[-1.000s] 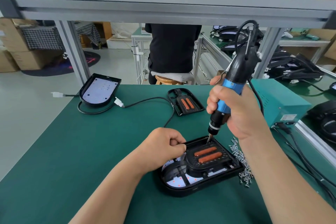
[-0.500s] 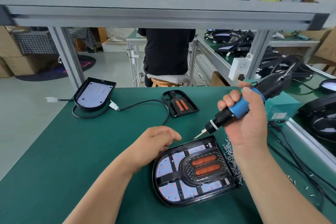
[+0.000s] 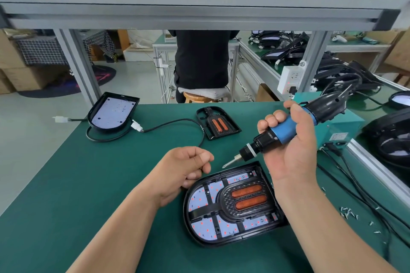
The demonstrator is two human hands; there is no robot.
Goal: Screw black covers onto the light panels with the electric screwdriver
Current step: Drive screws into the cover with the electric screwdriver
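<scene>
Right hand [image 3: 292,150] grips electric screwdriver [image 3: 280,133], bit tip just beside light panel [image 3: 199,199] (far edge); left hand [image 3: 184,170] curled, contents unclear.

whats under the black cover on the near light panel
Through openings in the black cover a white board with red dots shows. Whatever lies beneath the raised centre is hidden.

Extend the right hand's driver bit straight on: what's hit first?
Probably the left hand: the electric screwdriver in the right hand points down-left at its curled fingers, skirting the light panel. Depth is unclear; it could meet the green mat first.
</scene>
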